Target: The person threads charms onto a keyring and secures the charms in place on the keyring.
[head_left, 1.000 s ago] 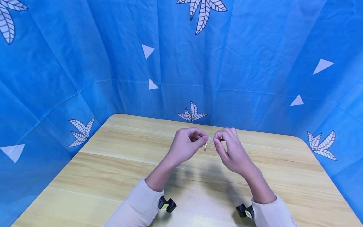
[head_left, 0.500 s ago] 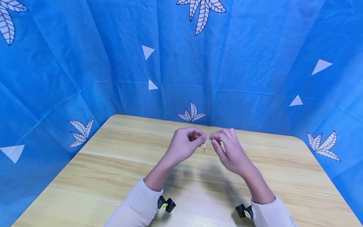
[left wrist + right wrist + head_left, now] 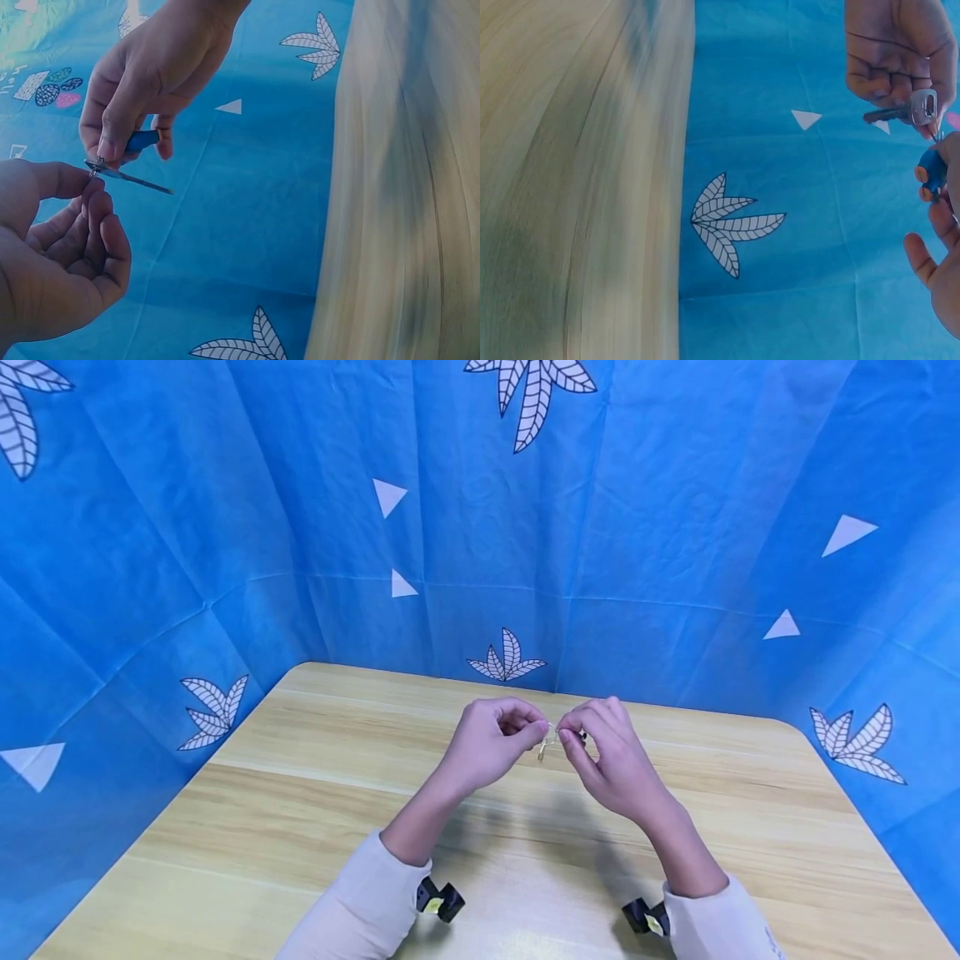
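Note:
Both hands are raised over the table, fingertips almost meeting. My left hand (image 3: 491, 747) pinches a thin metal key ring (image 3: 552, 733) between thumb and index finger. A silver key (image 3: 922, 107) dangles from the ring; in the left wrist view the key (image 3: 142, 180) points away from the left fingertips. My right hand (image 3: 611, 760) pinches the ring's other side with thumb and forefinger. A blue charm (image 3: 934, 171) with orange ends sits at the right fingers, and the left wrist view shows this charm (image 3: 141, 140) behind the thumb. Fingers cover part of the ring.
The wooden table (image 3: 300, 827) spreads under both forearms. Behind it and at its sides hangs a blue cloth (image 3: 480, 527) printed with leaves and triangles. A small black camera is worn at each cuff, left camera (image 3: 442, 900) and right camera (image 3: 645, 917).
Since a second ago, my right fingertips have shifted slightly left, closer to the left hand. The hanging key swung edge-on half a second ago and has turned back since. The left hand barely moved.

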The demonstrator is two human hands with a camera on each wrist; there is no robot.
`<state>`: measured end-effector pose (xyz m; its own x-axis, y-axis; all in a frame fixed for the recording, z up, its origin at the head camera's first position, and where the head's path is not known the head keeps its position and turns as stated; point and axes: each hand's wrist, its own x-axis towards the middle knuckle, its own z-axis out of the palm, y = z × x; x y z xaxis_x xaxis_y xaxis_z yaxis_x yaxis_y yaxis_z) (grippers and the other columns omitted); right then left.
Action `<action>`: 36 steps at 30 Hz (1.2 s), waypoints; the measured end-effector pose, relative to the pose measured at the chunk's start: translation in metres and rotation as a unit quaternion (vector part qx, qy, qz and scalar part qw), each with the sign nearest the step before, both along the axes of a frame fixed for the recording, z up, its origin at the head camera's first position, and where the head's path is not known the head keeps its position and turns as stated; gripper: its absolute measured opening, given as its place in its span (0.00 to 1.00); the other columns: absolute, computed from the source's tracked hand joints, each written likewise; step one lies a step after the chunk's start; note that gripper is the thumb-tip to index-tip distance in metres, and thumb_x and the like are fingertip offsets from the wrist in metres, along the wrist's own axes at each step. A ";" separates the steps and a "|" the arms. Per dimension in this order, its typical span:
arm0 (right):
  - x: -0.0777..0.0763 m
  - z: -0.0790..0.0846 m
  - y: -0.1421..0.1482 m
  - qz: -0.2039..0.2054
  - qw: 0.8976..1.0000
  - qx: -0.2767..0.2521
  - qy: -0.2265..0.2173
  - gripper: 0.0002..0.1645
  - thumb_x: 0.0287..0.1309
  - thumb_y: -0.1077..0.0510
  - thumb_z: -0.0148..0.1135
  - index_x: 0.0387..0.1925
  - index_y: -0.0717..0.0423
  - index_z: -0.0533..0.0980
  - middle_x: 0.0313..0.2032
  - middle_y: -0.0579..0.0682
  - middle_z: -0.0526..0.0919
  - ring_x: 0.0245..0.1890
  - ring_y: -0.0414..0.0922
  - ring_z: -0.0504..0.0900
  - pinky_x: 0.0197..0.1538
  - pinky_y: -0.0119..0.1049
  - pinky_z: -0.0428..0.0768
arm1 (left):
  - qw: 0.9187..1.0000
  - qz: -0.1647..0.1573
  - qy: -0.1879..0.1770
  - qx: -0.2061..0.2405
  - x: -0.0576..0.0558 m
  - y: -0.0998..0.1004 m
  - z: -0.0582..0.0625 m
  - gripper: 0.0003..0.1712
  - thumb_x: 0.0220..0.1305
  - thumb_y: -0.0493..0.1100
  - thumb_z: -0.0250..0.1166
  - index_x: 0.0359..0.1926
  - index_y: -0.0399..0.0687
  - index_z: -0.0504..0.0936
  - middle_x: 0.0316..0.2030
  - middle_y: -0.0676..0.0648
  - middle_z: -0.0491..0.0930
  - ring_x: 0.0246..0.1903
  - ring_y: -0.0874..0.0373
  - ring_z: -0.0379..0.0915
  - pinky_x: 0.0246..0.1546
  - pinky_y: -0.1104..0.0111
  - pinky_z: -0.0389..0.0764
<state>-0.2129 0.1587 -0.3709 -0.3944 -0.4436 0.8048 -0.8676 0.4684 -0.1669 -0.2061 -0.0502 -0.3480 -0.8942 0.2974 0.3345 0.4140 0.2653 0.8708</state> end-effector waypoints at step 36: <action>0.001 0.001 -0.003 -0.042 0.996 -0.061 0.045 0.03 0.63 0.64 0.59 0.34 0.59 0.78 0.31 0.47 0.80 0.32 0.47 0.70 0.39 0.39 0.64 | 0.990 -0.014 -0.114 0.079 -0.003 0.003 0.000 0.06 0.68 0.43 0.70 0.43 0.48 0.89 0.34 0.46 0.86 0.36 0.51 0.81 0.40 0.64 0.83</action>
<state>-0.2121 0.1555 -0.3696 -0.3500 -0.3080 0.8847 -0.8400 0.5213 -0.1508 -0.2095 -0.0469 -0.3479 -0.9442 0.2826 0.1692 0.2068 0.1087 0.9723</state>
